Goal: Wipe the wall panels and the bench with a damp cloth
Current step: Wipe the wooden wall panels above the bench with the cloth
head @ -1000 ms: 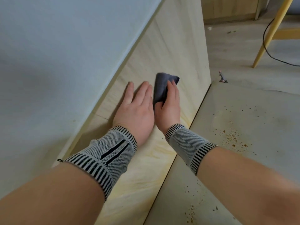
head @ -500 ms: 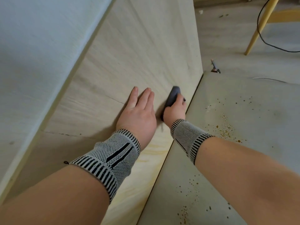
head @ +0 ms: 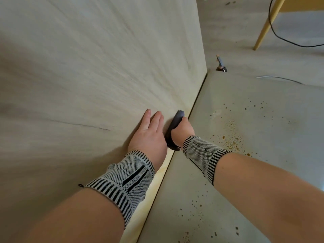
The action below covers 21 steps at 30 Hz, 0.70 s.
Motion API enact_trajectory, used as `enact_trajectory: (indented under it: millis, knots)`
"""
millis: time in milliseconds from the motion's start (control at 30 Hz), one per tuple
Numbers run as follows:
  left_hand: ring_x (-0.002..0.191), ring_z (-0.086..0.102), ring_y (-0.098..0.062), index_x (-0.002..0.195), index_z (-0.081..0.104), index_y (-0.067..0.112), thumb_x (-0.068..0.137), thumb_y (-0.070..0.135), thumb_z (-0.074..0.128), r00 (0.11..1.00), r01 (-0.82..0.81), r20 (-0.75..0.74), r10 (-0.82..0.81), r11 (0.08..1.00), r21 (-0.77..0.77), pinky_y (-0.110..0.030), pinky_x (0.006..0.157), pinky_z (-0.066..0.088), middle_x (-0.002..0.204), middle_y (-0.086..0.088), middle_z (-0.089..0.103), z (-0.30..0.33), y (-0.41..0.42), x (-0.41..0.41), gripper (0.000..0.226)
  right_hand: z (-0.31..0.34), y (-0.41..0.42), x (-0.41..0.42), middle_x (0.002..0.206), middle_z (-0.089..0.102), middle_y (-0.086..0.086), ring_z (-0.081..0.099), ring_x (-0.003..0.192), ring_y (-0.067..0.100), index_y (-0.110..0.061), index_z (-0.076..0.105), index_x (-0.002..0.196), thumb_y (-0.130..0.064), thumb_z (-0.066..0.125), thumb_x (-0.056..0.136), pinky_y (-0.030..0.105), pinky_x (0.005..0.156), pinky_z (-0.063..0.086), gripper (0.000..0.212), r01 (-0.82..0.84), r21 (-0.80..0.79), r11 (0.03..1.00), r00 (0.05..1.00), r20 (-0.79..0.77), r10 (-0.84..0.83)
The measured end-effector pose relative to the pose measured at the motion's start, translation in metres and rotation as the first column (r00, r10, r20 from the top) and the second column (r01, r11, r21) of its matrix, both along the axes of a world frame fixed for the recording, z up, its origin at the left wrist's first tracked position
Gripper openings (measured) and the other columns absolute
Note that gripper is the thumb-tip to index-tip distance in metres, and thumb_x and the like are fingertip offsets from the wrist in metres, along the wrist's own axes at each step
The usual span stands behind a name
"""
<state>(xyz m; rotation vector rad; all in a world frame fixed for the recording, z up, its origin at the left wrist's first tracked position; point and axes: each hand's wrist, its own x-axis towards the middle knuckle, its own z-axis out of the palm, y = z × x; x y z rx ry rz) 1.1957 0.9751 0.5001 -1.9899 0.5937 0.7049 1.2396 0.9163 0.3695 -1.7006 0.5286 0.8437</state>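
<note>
Head view: left hand (head: pixel 149 135) flat, fingers straight, on wall panel (head: pixel 105 67) at frame centre. Right hand (head: pixel 182 130) grips dark cloth (head: pixel 173 130) against panel's lower edge, just beside the speckled desk (head: pixel 236 155) at right

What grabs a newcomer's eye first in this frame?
Two forearms in striped knit wrist sleeves, meeting at centre low on the pale wood wall panel. The left hand lies flat on the panel; the right hand grips a dark cloth against it, beside the seam. To the right, brown specks dot the grey bench surface.
</note>
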Motion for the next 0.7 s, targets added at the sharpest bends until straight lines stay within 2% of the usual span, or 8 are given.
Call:
enact_trajectory:
  millis: [167,267,333,400,500,600,667,700]
  knots:
    - [0.148,-0.013,-0.042,0.151,0.035,0.007,0.105,0.031,0.025,0.998,0.025,-0.057,-0.022,0.999,0.037,-0.065,0.110,-0.017,0.161,-0.027,-0.007,-0.023,-0.004,0.012,0.052,-0.014,-0.025,0.039,0.154,0.031,0.001,0.044,0.131,0.027,-0.018,0.022,0.152,0.004,0.041,0.090,0.034,0.106,0.038,0.069,0.141,0.029,0.990,0.935,0.326,-0.142]
    - [0.148,-0.014,-0.042,0.152,0.032,0.006,0.105,0.032,0.022,0.997,0.031,-0.073,-0.028,0.998,0.046,-0.064,0.110,-0.017,0.161,-0.026,-0.007,-0.035,-0.006,0.016,0.054,-0.031,-0.029,0.061,0.149,0.038,0.010,0.045,0.130,0.032,-0.014,0.022,0.151,-0.001,0.040,0.094,0.035,0.100,0.042,0.061,0.152,-0.013,0.988,0.963,0.227,-0.145]
    - [0.148,-0.015,-0.042,0.153,0.029,0.006,0.105,0.032,0.021,0.996,0.017,-0.086,-0.014,0.999,0.030,-0.064,0.111,-0.017,0.162,-0.025,-0.007,-0.041,-0.007,0.017,0.055,-0.043,-0.023,0.049,0.137,0.048,0.018,0.050,0.123,0.035,-0.004,0.030,0.144,-0.007,0.038,0.098,0.029,0.084,0.038,0.047,-0.038,-0.078,0.996,0.994,0.098,0.046]
    - [0.148,-0.015,-0.042,0.153,0.026,0.006,0.106,0.033,0.021,0.995,0.018,-0.094,-0.016,0.999,0.026,-0.064,0.111,-0.017,0.162,-0.025,-0.007,-0.045,-0.009,0.019,0.055,-0.051,-0.019,0.034,0.134,0.050,0.020,0.051,0.121,0.035,0.000,0.034,0.141,-0.008,0.037,0.099,0.029,0.080,0.034,0.043,-0.172,-0.092,0.981,0.984,0.021,0.174]
    - [0.148,-0.013,-0.042,0.151,0.034,0.008,0.105,0.034,0.023,0.994,0.026,-0.106,-0.024,0.999,0.021,-0.064,0.109,-0.019,0.162,-0.025,-0.004,-0.049,-0.008,0.022,0.054,-0.035,-0.022,0.034,0.126,0.056,0.015,0.054,0.118,0.031,-0.008,0.037,0.141,-0.005,0.039,0.096,0.026,0.079,0.037,0.045,0.056,-0.046,0.997,0.992,0.119,-0.050]
    - [0.149,-0.010,-0.040,0.147,0.045,0.011,0.104,0.033,0.027,0.997,-0.003,-0.078,0.001,1.000,-0.019,-0.061,0.103,-0.028,0.162,-0.025,0.004,-0.054,-0.007,0.025,0.051,0.002,-0.023,0.035,0.145,0.045,0.004,0.041,0.133,0.016,-0.017,0.033,0.149,0.001,0.043,0.094,0.023,0.105,0.035,0.059,0.269,0.236,0.934,0.807,0.474,-0.352]
    - [0.149,-0.008,-0.040,0.143,0.049,0.012,0.104,0.033,0.028,0.997,-0.006,-0.076,0.004,1.000,-0.027,-0.060,0.102,-0.029,0.162,-0.025,0.007,-0.054,-0.008,0.026,0.050,0.009,-0.021,0.038,0.154,0.033,0.004,0.028,0.138,0.006,-0.011,0.034,0.149,0.004,0.043,0.091,0.015,0.114,0.018,0.060,0.213,0.208,0.955,0.630,0.718,-0.297]
    - [0.149,-0.008,-0.040,0.143,0.050,0.013,0.104,0.034,0.027,0.997,-0.001,-0.083,-0.001,1.000,-0.026,-0.061,0.104,-0.027,0.162,-0.024,0.007,-0.054,-0.009,0.027,0.049,0.002,-0.021,0.041,0.156,0.029,0.006,0.025,0.138,0.005,-0.009,0.034,0.149,0.005,0.043,0.091,0.011,0.113,0.013,0.059,0.199,0.133,0.971,0.601,0.766,-0.229]
